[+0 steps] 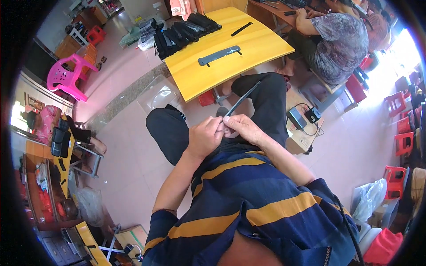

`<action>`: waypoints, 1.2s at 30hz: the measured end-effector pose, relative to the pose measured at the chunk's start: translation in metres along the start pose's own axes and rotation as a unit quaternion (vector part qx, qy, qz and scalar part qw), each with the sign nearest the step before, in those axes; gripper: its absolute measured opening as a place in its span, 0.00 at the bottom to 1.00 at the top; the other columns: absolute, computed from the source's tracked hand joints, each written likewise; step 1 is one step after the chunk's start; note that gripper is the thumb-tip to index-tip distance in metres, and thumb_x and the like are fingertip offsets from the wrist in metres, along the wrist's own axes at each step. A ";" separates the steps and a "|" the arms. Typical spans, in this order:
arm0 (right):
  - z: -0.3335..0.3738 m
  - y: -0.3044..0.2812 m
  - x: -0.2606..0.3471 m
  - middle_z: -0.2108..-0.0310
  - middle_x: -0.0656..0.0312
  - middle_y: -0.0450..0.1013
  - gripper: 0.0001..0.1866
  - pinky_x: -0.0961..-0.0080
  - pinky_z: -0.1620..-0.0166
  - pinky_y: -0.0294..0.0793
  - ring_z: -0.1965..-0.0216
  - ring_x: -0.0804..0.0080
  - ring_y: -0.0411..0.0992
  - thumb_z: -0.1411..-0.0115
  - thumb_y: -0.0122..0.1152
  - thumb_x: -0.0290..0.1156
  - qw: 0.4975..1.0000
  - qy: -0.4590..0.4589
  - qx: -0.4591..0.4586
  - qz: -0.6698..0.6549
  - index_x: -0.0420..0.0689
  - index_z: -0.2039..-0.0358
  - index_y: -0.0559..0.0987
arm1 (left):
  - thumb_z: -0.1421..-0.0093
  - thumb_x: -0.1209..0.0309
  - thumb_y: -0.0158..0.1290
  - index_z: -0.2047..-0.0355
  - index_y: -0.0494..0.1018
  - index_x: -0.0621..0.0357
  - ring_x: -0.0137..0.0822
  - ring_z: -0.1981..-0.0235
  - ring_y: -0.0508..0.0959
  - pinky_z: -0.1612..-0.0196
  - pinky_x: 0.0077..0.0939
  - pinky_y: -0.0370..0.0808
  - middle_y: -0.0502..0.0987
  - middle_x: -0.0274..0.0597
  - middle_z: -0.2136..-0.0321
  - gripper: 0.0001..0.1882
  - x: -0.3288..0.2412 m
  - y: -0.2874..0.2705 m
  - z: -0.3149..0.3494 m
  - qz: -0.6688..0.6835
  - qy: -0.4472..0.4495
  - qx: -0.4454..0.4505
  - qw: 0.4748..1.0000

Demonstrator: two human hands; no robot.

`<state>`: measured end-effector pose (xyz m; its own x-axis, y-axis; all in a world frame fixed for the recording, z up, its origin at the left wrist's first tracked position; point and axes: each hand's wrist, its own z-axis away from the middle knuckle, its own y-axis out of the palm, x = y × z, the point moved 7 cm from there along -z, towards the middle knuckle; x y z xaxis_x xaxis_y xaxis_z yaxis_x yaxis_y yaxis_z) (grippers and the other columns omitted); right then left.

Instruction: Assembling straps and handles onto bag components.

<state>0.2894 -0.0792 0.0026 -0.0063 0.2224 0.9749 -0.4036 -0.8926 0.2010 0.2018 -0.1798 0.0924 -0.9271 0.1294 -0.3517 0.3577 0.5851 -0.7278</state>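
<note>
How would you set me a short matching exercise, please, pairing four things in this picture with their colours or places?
1. Dark strip
2. Chair
3. Large table
4. Black bundles

A. Yellow
B. Piled at the far left
C. Held in the left hand and right hand
D. Pink

Pairs: 1-C, 2-D, 3-A, 4-B.

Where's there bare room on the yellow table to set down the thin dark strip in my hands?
On the yellow table, bare wood shows between the flat grey piece and the near edge, and from that piece rightward to the right corner. A narrower gap separates it from the small black strap. The far left side is crowded with piled black items.
</note>
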 end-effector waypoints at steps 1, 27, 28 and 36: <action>0.001 0.000 0.001 0.69 0.66 0.79 0.23 0.79 0.59 0.73 0.67 0.80 0.73 0.27 0.54 0.49 1.000 0.004 -0.005 -0.002 0.41 0.65 0.84 | 0.43 0.71 0.59 0.61 0.79 0.55 0.44 0.74 0.81 0.72 0.36 0.78 0.77 0.41 0.74 0.09 -0.002 -0.005 -0.001 0.010 -0.003 -0.024 1.000; -0.102 -0.051 0.012 0.63 0.61 0.80 0.07 0.78 0.57 0.78 0.63 0.76 0.79 0.32 0.62 0.28 0.983 -0.034 -0.107 -0.145 0.42 0.57 0.75 | 0.38 0.69 0.57 0.51 0.75 0.58 0.49 0.64 0.82 0.62 0.39 0.78 0.81 0.50 0.64 0.15 0.077 0.019 -0.082 0.065 -0.109 0.029 0.991; -0.114 -0.049 0.015 0.63 0.61 0.80 0.09 0.79 0.57 0.77 0.62 0.76 0.79 0.32 0.61 0.28 0.981 -0.043 -0.102 -0.159 0.41 0.54 0.75 | 0.39 0.71 0.58 0.52 0.77 0.58 0.49 0.65 0.82 0.62 0.37 0.79 0.81 0.50 0.64 0.14 0.087 0.019 -0.086 0.054 -0.111 0.022 0.992; -0.148 -0.073 0.026 0.67 0.67 0.81 0.05 0.78 0.64 0.77 0.69 0.82 0.77 0.34 0.63 0.29 0.967 -0.103 -0.159 0.168 0.41 0.62 0.81 | 0.40 0.71 0.59 0.60 0.81 0.54 0.47 0.69 0.82 0.68 0.37 0.78 0.80 0.45 0.71 0.08 0.163 0.027 -0.098 -0.023 -0.130 0.015 0.991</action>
<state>0.1832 0.0493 -0.0008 -0.0175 -0.1710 0.9851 -0.6721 -0.7274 -0.1382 0.0496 -0.0639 0.0731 -0.8844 -0.1095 -0.4537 0.3217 0.5612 -0.7626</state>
